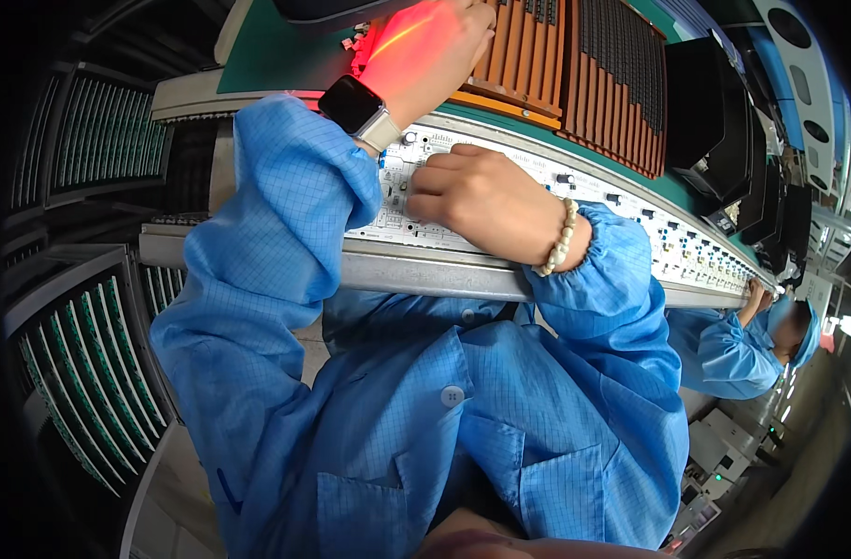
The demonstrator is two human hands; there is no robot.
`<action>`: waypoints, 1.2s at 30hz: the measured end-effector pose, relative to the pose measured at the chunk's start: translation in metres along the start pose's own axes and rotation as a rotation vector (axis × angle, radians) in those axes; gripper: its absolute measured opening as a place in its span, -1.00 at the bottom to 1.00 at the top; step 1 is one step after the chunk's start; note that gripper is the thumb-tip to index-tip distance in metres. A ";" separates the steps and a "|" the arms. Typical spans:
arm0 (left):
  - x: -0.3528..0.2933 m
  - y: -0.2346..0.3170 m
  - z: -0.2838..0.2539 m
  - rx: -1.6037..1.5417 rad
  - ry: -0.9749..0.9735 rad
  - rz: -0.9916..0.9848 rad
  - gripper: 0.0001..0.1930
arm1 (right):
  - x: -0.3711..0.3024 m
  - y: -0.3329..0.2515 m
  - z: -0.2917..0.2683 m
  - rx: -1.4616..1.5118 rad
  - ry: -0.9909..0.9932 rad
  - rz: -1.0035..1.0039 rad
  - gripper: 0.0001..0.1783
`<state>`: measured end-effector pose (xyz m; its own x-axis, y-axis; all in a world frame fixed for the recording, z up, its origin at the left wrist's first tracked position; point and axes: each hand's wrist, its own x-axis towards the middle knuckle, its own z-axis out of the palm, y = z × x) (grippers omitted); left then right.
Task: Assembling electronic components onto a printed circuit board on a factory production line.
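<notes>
2 hands are over the work. The right hand [472,200], with 1 bead bracelet [563,240], has its fingers curled on the white circuit board [395,212] at the near side; I cannot tell if it grips a part. The left hand [435,51], with 1 dark-screened watch [351,104], is partly bent beside 2 brown racks [521,65] on the far green desk [276,58]; its grip is hidden. 1 co-worker [738,349] is at right.

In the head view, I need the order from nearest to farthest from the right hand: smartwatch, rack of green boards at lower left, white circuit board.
From the right hand:
1. White circuit board, directly beneath it
2. Smartwatch, upper left, on left wrist
3. Rack of green boards, far lower left
</notes>
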<state>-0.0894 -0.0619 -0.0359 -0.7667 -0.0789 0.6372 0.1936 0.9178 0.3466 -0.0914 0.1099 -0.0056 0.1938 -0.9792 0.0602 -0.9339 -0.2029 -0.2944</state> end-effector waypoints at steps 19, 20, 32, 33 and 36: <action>0.000 0.001 -0.003 0.010 -0.059 -0.024 -0.91 | -0.009 0.021 -0.044 0.027 0.118 0.144 -0.88; 0.002 0.003 -0.007 0.032 -0.080 -0.022 -0.90 | -0.021 0.029 -0.052 0.005 0.174 0.209 -0.88; -0.005 -0.007 0.006 -0.052 0.045 0.027 -0.84 | -0.110 0.101 -0.043 -0.163 0.553 0.756 -0.62; -0.007 -0.005 0.005 -0.053 0.046 0.036 -0.85 | -0.109 0.102 -0.035 -0.209 0.562 0.777 -0.59; -0.008 0.007 -0.013 -0.057 -0.030 0.016 -0.84 | -0.100 0.099 -0.031 -0.359 0.563 0.739 -0.58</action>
<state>-0.0738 -0.0604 -0.0293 -0.7809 -0.0516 0.6225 0.2404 0.8950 0.3757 -0.2122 0.1880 -0.0109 -0.5567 -0.6985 0.4497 -0.8162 0.5605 -0.1398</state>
